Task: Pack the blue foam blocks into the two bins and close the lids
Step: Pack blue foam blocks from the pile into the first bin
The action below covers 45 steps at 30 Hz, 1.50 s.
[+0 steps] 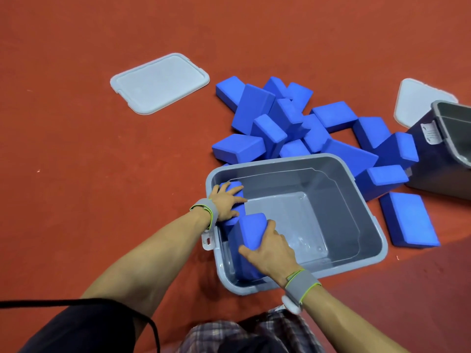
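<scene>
A grey bin [369, 220] stands open on the red floor in front of me. My left hand [225, 201] grips a blue foam block [235, 187] standing against the bin's left wall. My right hand [270, 247] holds a second blue foam block [251, 230] just beside it, inside the bin near the front left corner. A pile of several blue foam blocks [293, 123] lies behind the bin. A second bin [443, 159], dark grey, stands open at the right edge. One grey lid [159, 82] lies flat at the far left, another lid [420, 100] behind the second bin.
One loose blue block [407, 220] lies flat on the floor to the right of the near bin. A black cord [76, 301] runs across my left side at the bottom. The red floor [76, 174] stretches around on the left.
</scene>
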Available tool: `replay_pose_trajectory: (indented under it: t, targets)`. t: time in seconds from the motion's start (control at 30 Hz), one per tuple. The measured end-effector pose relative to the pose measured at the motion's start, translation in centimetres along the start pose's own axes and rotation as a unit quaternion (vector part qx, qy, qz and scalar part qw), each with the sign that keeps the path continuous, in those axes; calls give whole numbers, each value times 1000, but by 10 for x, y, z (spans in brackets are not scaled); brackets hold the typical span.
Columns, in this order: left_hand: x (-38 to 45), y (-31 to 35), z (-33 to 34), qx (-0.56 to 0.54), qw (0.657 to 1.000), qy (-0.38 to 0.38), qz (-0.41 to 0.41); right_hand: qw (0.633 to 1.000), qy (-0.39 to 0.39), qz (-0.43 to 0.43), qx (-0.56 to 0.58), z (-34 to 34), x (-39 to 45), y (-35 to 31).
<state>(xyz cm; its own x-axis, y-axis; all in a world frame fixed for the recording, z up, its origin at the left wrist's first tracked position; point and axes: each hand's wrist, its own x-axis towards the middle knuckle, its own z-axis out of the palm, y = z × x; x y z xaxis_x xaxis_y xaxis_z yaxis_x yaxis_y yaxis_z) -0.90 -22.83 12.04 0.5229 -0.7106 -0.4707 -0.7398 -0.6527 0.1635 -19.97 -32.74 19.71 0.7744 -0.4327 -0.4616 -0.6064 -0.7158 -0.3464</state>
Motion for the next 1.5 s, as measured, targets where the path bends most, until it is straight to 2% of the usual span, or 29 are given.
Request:
replay_pose_trajectory:
  t: [0.2,0.33,0.7,1.0,1.17,1.33,1.5]
  targets:
    - [0,4,4,15,999,16,-26,999,-10,-5,35,10,0,0]
    - [7,5,5,68,996,3,-48,999,-29,3,44,15,1,3]
    - [22,10,-9,130,988,-63,-48,998,-41,-4,42,26,4,2]
    - [21,14,-24,155,985,-64,-42,998,-42,-7,38,26,11,6]
    - [21,13,-18,132,988,-65,-43,997,-58,0,50,31,13,11]
    - [22,-1,-18,-11,994,-70,-83,989,-107,-20,104,35,19,12]
    - [19,-9,-13,34,996,-69,-55,973,-186,-66,122,40,32,11]
